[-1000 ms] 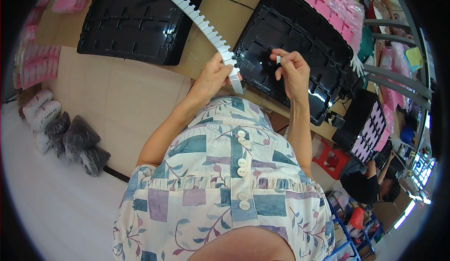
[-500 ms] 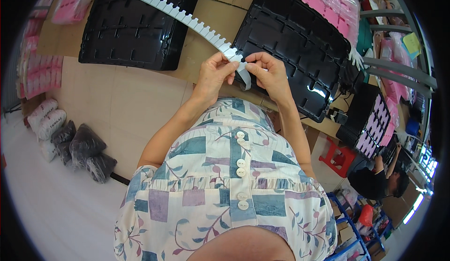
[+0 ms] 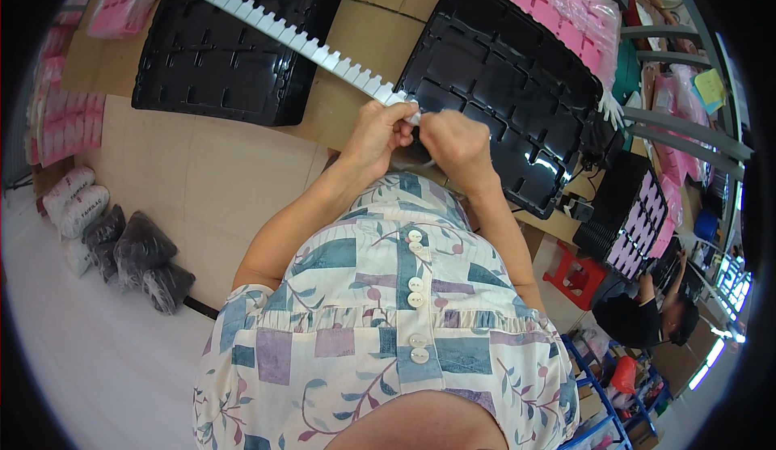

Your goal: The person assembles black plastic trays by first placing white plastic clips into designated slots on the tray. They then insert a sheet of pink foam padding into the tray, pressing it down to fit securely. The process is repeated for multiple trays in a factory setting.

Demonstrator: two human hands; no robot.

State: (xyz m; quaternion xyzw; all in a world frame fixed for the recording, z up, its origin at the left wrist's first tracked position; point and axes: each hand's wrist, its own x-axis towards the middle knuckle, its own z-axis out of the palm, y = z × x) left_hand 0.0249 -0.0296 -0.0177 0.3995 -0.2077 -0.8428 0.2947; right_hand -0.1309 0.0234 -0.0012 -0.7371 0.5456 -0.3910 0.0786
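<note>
Nearest is the person's patterned top [image 3: 388, 353], and just beyond it the two hands meet at the near end of a long pale toothed strip [image 3: 273, 25]. The left hand [image 3: 374, 139] grips that end, its fingers pinched round it with the thumb on top. The right hand [image 3: 458, 144], just beside it, is curled with its fingers folded in; whether they hold anything is hidden, as is most of the strip's end. From the hands the strip runs far and left over the brown counter [image 3: 327, 114], crosses above the left black tray [image 3: 214, 66] and leaves the view in one unbroken length; whether it touches that tray cannot be told. The right black tray [image 3: 493, 86] lies just beyond the right hand, with no loose pieces to be made out in it. Judging by this, the handwork at the strip's near end is in hand rather than finished, and the teeth along the rest look formed; how much is done or left beyond the view cannot be told. Farther off to the right lie a white glove [image 3: 610, 109] and, beyond it, a film-wrapped pink pack [image 3: 558, 9].
</note>
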